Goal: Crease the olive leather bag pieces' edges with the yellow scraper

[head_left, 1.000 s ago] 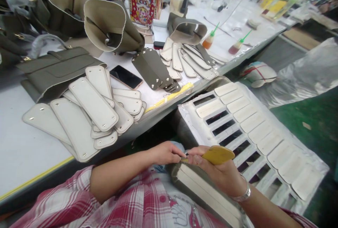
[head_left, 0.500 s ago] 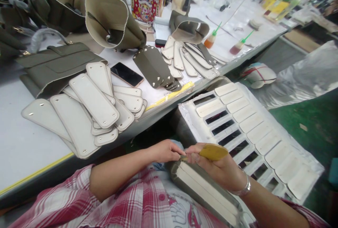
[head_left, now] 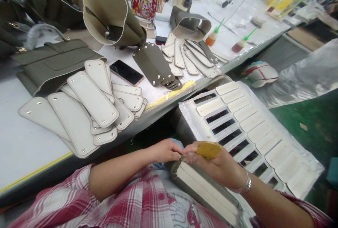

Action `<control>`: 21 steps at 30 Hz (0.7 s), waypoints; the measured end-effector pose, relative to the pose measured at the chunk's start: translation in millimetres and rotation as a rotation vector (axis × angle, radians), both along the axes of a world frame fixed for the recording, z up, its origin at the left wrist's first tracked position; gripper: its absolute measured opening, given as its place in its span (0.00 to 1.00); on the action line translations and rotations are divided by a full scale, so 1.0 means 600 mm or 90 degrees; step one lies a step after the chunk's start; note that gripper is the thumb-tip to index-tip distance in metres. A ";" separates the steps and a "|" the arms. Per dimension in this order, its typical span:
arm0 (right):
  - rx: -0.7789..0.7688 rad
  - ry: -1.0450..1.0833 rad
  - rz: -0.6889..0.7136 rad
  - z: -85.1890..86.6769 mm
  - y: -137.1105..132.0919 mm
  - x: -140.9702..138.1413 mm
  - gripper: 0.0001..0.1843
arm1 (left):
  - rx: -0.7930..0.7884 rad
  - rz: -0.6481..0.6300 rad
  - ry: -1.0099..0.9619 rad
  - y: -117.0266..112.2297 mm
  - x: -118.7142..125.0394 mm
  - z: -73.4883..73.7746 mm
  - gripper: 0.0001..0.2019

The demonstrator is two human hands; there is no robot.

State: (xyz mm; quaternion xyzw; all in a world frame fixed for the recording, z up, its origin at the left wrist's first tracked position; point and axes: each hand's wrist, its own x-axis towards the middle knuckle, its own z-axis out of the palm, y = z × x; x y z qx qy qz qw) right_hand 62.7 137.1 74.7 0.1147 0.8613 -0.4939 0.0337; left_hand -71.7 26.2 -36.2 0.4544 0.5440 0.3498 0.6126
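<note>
A dark olive bag part [head_left: 170,171] with a long off-white panel [head_left: 206,189] along one side rests on my lap. At its upper left corner, my left hand [head_left: 166,151] is closed, thumb and fingertips pinching the edge. My right hand [head_left: 224,168] meets it there, wrapped round a flat yellow tool with a rounded end [head_left: 209,149]; its working end is hidden by the fingers. The fingertips of both hands nearly touch at the corner.
On the table left lie white studded panels [head_left: 92,99], a phone [head_left: 126,72], olive panels [head_left: 153,64] and olive bags [head_left: 108,16]. Glue bottles [head_left: 212,37] stand further back. To my right, a white-covered board [head_left: 188,118] carries rows of off-white pieces [head_left: 253,120].
The yellow tool and my right hand have shifted slightly left, toward my left hand. My left hand keeps its pinch at the corner; the bag part stays on my lap.
</note>
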 end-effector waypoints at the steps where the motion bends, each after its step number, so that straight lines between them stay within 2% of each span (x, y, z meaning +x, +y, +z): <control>1: 0.001 -0.001 0.003 0.000 0.001 0.000 0.12 | -0.003 0.001 0.001 0.000 0.000 0.000 0.14; 14: 0.026 0.021 0.038 0.010 -0.003 -0.011 0.13 | -0.013 0.019 0.021 0.001 0.001 -0.001 0.09; 21: 0.024 0.011 0.010 0.009 0.000 -0.011 0.13 | -0.005 -0.005 0.006 0.003 -0.002 0.002 0.11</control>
